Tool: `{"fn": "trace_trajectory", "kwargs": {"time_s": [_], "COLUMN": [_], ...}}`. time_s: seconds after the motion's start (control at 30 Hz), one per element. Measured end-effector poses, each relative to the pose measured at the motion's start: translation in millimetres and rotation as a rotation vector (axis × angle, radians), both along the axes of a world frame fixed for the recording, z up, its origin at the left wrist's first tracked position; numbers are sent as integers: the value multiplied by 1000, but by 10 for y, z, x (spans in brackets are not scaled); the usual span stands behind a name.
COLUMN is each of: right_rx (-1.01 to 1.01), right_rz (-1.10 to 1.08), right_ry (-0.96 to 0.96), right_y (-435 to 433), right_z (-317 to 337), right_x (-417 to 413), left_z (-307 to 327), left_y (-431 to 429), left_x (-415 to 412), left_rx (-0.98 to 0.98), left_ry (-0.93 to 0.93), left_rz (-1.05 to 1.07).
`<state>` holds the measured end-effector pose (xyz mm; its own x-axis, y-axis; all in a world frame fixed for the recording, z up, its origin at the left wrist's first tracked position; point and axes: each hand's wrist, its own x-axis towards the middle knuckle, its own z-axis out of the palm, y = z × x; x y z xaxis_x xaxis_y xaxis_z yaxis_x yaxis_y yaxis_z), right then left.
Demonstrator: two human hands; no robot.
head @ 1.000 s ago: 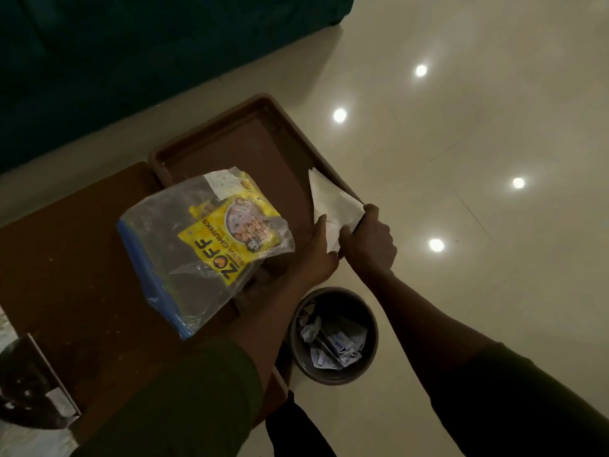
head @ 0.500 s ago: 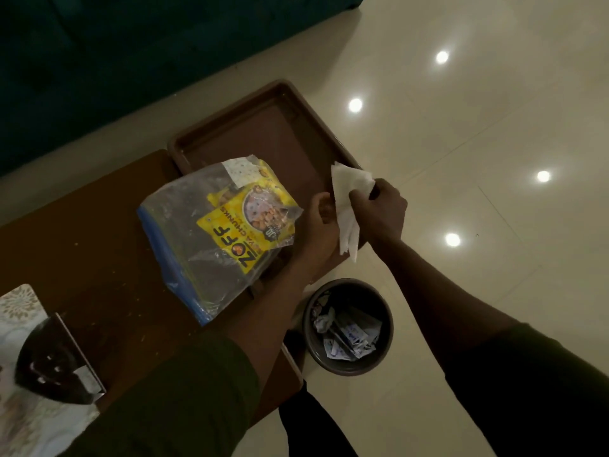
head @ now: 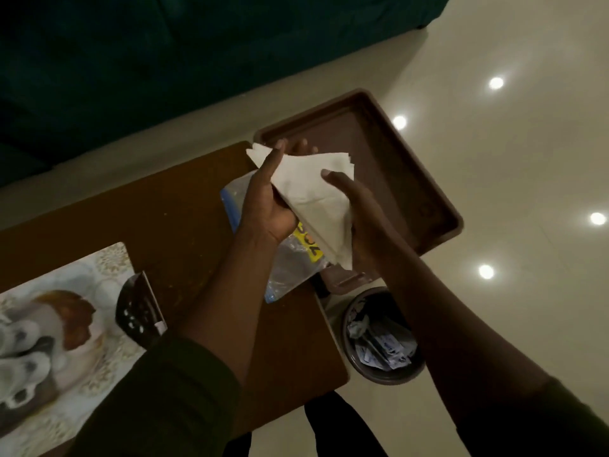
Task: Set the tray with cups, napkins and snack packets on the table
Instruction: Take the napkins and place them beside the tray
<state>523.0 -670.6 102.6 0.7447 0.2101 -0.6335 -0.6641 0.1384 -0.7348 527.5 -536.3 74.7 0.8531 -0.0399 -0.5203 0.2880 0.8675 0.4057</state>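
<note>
Napkins: you have a small stack of white paper napkins up in the air between both hands, over the near-left part of the tray and above the snack packet.
Left hand: it cups the stack from the left, thumb laid along the top edge and fingers curled behind the paper, so it is closed on the napkins.
Right hand: it steadies the right side, thumb pressed on the top sheet; the fingers are hidden under the paper, but it looks to be pinching the stack.
How the napkins handle: judge them very light, soft and limp; the lower corner already droops, and the loose sheets fan at the upper right edge. They will slide apart or crease if you squeeze one corner. Take them flat across the middle, with the thumb on top and the fingers beneath.
Tray: brown, bare inside, hanging partly past the desk edge.
Snack packet: a clear bag with a yellow label, lying partly across the tray's near rim; probably slick and crinkly.
Risk: a bin stands on the floor just below the desk edge, so a dropped sheet could land there.
</note>
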Motion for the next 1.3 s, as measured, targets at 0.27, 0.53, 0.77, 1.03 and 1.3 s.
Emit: {"fn": "trace_trajectory", "kwargs": {"time_s": [0.27, 0.53, 0.77, 1.03, 1.3], "right_rx": [219, -15, -11, -67, -310], "right_rz": [38, 178, 335, 449, 360], "right_ry": [0, -11, -74, -128, -227], "right_y": [853, 1618, 2163, 2574, 2721], "right_z": [-47, -105, -115, -165, -200], "right_x": [-500, -913, -1173, -1438, -1520], "left_z": [17, 45, 56, -58, -57], "left_y": [819, 1647, 2217, 2752, 2945], "left_x": [-454, -908, -1198, -1494, -1662], "left_rx": [24, 35, 212, 216, 403], "left_ry": [-9, 12, 162, 165, 198], "left_rz": [186, 280, 266, 323, 22]}}
